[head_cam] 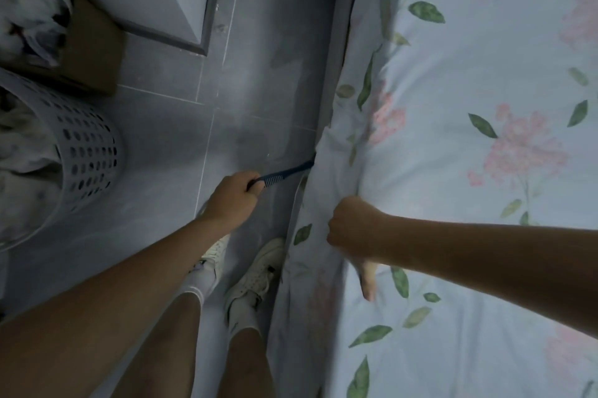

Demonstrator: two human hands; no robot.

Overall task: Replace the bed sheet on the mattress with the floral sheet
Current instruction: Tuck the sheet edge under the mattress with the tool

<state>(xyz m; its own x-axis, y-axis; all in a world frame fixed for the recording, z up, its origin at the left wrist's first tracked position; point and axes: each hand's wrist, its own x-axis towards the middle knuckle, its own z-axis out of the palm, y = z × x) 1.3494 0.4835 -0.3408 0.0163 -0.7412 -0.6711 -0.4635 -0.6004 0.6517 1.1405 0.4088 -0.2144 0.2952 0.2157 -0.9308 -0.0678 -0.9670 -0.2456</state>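
The floral sheet (469,171), pale with pink flowers and green leaves, covers the mattress on the right. Its left edge hangs down along the bed side. My left hand (231,200) is closed around a dark blue comb (284,173), whose far tip reaches the sheet's edge at the mattress side. My right hand (351,229) is fisted on the bunched sheet at the bed's edge, with the thumb pointing down toward me. The sheet wrinkles around that fist.
A white perforated laundry basket (87,151) with cloth inside stands at the left. Behind it is a brown box (94,48) with crumpled fabric on top. Grey tiled floor (181,125) runs beside the bed. My feet in white shoes (255,281) stand against the bed side.
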